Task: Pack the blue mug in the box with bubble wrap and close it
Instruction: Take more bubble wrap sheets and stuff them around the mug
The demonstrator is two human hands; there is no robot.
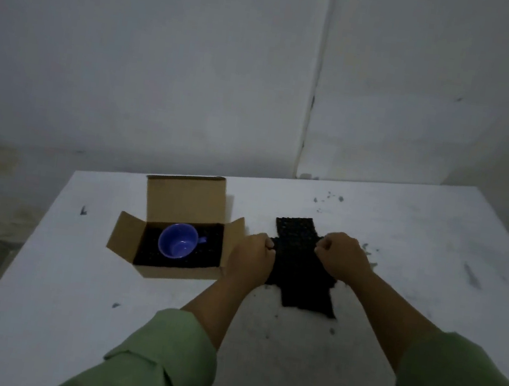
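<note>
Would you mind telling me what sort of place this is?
Probably a bare, dim room used as a makeshift packing spot: a scuffed white table against plain stained walls, bearing only an open cardboard box and black bubble wrap.

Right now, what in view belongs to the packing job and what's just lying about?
Job:
mug, in the box
box, flaps open
bubble wrap, black, on the table
left hand and right hand, both gripping the wrap

Lying about:
table
dark specks on the table
</note>
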